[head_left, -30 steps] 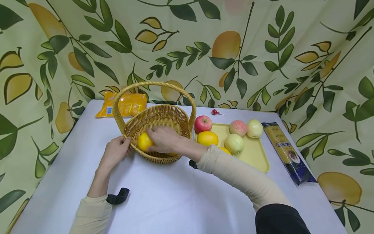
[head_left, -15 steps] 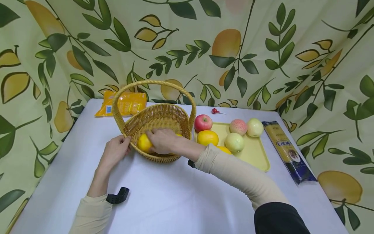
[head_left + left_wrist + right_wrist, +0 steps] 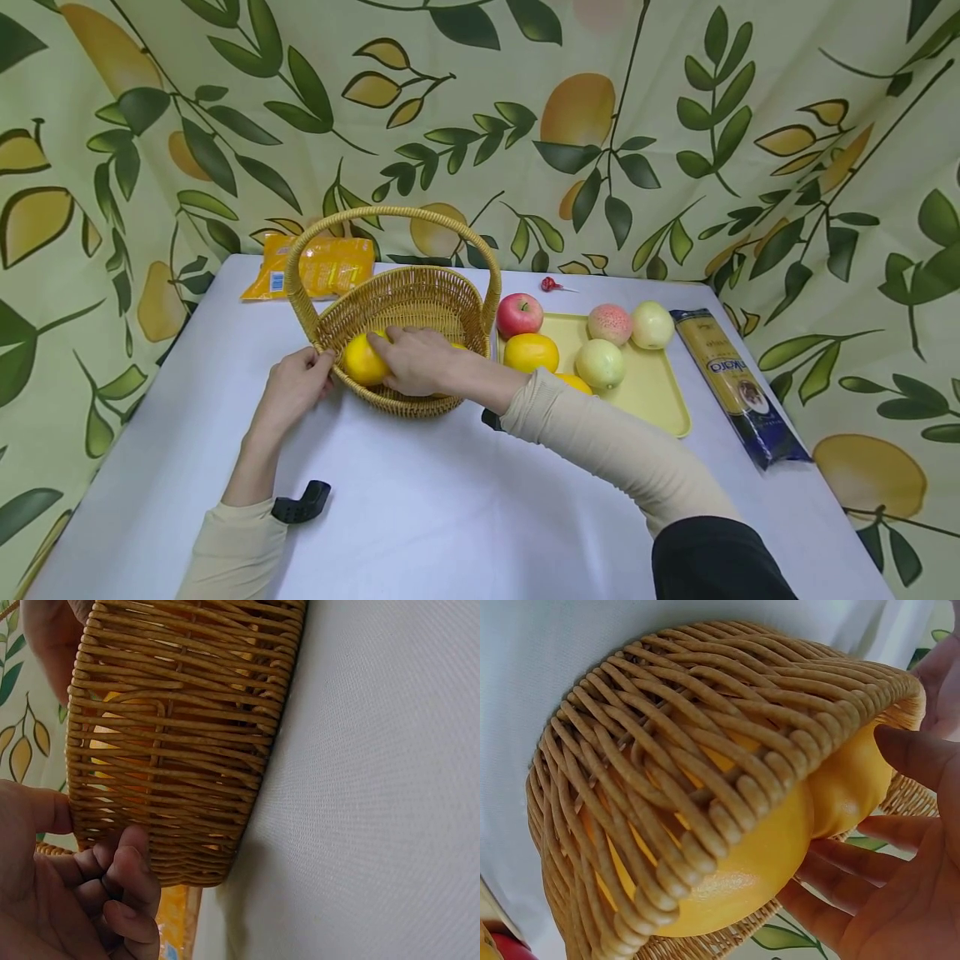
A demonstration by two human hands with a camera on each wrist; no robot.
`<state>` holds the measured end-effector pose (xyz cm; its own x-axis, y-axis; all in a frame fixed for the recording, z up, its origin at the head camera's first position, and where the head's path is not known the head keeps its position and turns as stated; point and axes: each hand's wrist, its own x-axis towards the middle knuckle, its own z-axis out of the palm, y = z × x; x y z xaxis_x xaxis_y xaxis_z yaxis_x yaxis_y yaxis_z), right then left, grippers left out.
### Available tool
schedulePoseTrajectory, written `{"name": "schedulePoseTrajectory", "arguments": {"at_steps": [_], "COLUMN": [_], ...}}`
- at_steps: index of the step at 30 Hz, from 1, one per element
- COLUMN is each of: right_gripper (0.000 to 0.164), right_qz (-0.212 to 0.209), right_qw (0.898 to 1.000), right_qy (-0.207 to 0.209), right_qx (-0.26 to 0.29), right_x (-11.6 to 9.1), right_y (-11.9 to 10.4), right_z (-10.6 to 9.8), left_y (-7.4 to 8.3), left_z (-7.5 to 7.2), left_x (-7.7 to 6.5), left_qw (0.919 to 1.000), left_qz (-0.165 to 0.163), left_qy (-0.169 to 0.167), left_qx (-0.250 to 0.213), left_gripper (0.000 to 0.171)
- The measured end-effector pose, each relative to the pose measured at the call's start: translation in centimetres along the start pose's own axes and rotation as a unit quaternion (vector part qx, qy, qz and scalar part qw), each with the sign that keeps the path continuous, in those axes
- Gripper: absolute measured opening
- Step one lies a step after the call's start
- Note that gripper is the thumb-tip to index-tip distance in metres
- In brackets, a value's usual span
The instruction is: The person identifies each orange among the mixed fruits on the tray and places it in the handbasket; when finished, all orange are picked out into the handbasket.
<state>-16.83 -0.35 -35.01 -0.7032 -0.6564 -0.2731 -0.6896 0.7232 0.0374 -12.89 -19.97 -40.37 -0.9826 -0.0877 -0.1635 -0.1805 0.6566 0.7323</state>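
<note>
A wicker basket (image 3: pixel 420 287) with a tall arched handle (image 3: pixel 397 212) stands on the table. My left hand (image 3: pixel 294 387) pinches its left rim, thumb at the edge and the other fingers curled against the outer weave (image 3: pixel 187 750). My right hand (image 3: pixel 420 360) reaches inside over the near rim. Its fairly straight, spread fingers (image 3: pixel 840 874) and thumb touch a smooth yellow fruit (image 3: pixel 363 360), which lies at the basket's left side. Another yellow fruit (image 3: pixel 739 881) sits beside it, mostly hidden under the right hand in the head view.
Right of the basket, a yellow tray (image 3: pixel 652 404) bears several fruits, with a red apple (image 3: pixel 520 315) at its left corner. A lollipop (image 3: pixel 551 284) lies behind. A pasta packet (image 3: pixel 738 387) is far right; an orange packet (image 3: pixel 330 267) lies back left. Patterned cloth (image 3: pixel 480 125) hangs behind.
The yellow fruit at my right fingertips has shifted slightly left and more of it shows, as the fingers loosen around it. My left hand stays on the basket's rim.
</note>
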Motion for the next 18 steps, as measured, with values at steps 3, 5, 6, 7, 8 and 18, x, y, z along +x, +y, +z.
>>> {"name": "schedulePoseTrajectory", "arguments": {"at_steps": [3,5,6,7,8,18], "right_gripper": [0.071,0.071,0.071,0.071,0.071,0.065], "right_qz": [0.001,0.002,0.002,0.001,0.000,-0.021], "right_qw": [1.000,1.000,1.000,1.000,1.000,0.997], "right_qy": [-0.001,-0.003,-0.004,-0.004,-0.005,0.031], "right_qx": [0.001,0.000,0.000,0.001,0.003,0.065], "right_x": [0.0,0.1,0.1,0.1,0.1,-1.9], "right_y": [0.0,0.0,0.0,0.0,0.1,1.4], "right_z": [0.0,0.0,0.0,0.0,0.0,-1.7], "left_y": [0.0,0.0,0.0,0.1,0.1,0.0], "left_z": [0.0,0.0,0.0,0.0,0.0,0.0], "left_x": [0.0,0.0,0.0,0.0,0.0,0.0], "left_qw": [1.0000,1.0000,1.0000,1.0000,1.0000,1.0000], "left_qz": [0.000,-0.001,-0.001,-0.001,-0.001,0.007], "left_qy": [0.000,-0.002,-0.002,-0.003,-0.003,0.003], "left_qx": [0.001,0.000,0.000,-0.001,-0.002,-0.001], "left_gripper": [0.044,0.044,0.044,0.045,0.045,0.046]}}
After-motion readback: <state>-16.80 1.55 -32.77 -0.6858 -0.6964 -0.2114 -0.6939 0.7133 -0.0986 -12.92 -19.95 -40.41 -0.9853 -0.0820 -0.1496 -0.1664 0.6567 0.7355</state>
